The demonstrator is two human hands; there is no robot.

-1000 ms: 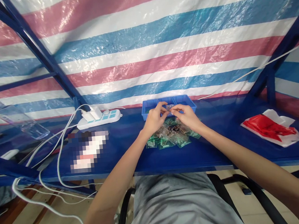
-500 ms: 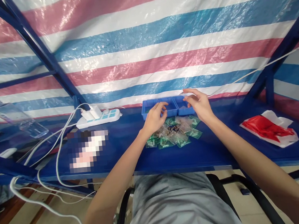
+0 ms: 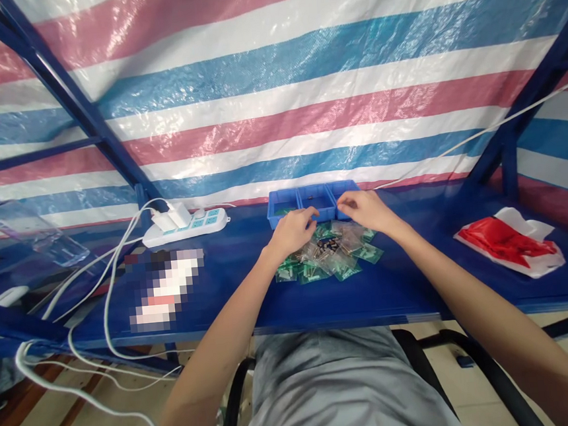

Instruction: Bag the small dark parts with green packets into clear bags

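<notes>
A blue plastic tray (image 3: 327, 214) with three compartments stands at the back of the blue table. Green bits show in its left compartment, and a small dark piece (image 3: 310, 197) lies in the middle one. My left hand (image 3: 292, 232) hovers at the tray's front, fingers bent and thumb apart, with nothing visible in it. At the right compartment, my right hand (image 3: 367, 209) has its fingertips pinched together; what they hold, if anything, is too small to make out. Below both hands spreads a pile of small clear bags with green parts (image 3: 313, 270), with small dark and metal pieces (image 3: 327, 245) in its middle.
A white power strip (image 3: 186, 229) with plugged-in chargers and trailing white cables (image 3: 108, 314) is at left. A clear bottle (image 3: 37, 228) leans further left. On the right lies a red and white packet (image 3: 508, 245). Striped sheeting (image 3: 305, 118) hangs behind the table.
My right hand has come down and left, from above the tray's right compartment to its front edge, and its spread fingers have closed together. My left hand has dropped slightly.
</notes>
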